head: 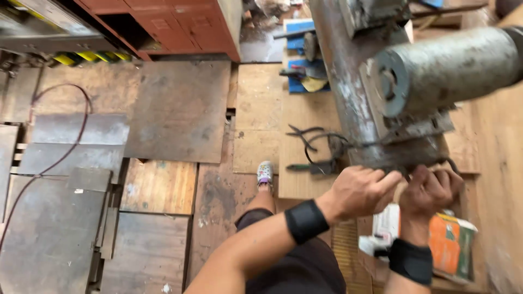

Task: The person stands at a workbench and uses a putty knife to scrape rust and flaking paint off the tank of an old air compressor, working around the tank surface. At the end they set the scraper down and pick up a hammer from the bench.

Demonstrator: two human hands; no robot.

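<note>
Dark wire (348,146): runs along the underside of the grey metal machine base (381,155), right where both hands meet, and loops out to the left of them.
Left hand (359,191): up against the lower edge of the base, fingers curled in tight, pinching at the wire; wrist bent back, forearm coming in from lower left with a black wristband (306,220).
Right hand (430,190): just beside the left, almost touching it, fist closed under the base; what it grips is hidden by its own fingers. Forearm rises straight from below, also in a black wristband.
Cylinder (447,68): big grey metal drum, lying sideways above the hands.
Pliers (302,133): on the wooden board, left of and above the hands.
Orange packet (449,245): directly below the right hand.
Foot (265,173): in a light shoe, left of the hands, on the floor.
Floor (174,109): patchwork of steel plates and wooden boards, spreading far left.
</note>
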